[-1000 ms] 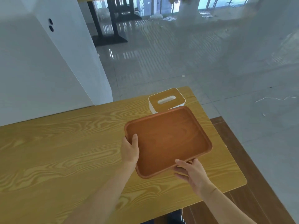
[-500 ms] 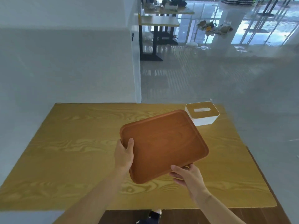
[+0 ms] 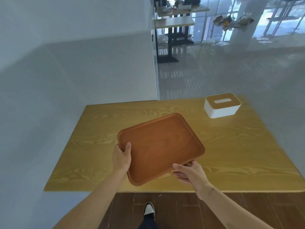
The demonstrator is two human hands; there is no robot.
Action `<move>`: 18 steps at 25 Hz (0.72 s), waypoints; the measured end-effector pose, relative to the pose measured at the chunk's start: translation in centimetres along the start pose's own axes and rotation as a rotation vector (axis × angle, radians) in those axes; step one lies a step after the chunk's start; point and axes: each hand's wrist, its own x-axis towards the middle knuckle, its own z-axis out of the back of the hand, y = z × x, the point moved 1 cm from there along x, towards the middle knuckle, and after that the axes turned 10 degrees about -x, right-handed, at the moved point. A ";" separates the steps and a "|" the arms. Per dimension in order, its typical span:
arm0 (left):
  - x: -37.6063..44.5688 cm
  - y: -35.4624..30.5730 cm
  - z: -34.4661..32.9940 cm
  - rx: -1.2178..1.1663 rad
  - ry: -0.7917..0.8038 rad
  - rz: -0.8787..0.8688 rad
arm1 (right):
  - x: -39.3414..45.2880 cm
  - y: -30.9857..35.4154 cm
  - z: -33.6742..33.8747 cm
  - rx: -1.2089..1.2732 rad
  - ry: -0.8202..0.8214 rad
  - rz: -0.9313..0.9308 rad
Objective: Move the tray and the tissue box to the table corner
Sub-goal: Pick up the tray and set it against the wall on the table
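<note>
A brown wooden tray (image 3: 160, 147) with a raised rim is held above the yellow wood-grain table (image 3: 231, 154), tilted and turned at an angle. My left hand (image 3: 121, 158) grips its left edge, thumb over the rim. My right hand (image 3: 189, 172) grips its near right edge, fingers underneath. A white tissue box (image 3: 222, 105) with a wooden slotted lid stands at the table's far right corner, well apart from the tray.
A white wall (image 3: 74, 71) borders the table's far and left sides. Glossy grey floor lies beyond, with other tables (image 3: 173, 23) far back. Brown wooden floor and my shoe (image 3: 149, 210) show below the near table edge.
The tray has been carried leftward, away from the tissue box, with both hands still on it. My view has swung left, so the table's left edge and wall now show.
</note>
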 end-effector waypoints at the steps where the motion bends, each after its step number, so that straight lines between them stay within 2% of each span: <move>1: 0.6 0.0 0.4 -0.011 0.010 0.002 | 0.3 0.3 -0.4 -0.002 0.001 -0.001; 9: 10.1 1.1 2.9 0.056 0.007 0.042 | 7.7 2.2 -5.8 -0.029 0.022 -0.101; 14: 20.0 2.7 3.1 0.132 0.095 0.046 | 14.1 3.3 -11.1 -0.007 -0.080 -0.178; 18: 27.7 3.1 3.0 0.319 0.194 0.007 | 18.7 4.2 -15.0 0.024 -0.181 -0.231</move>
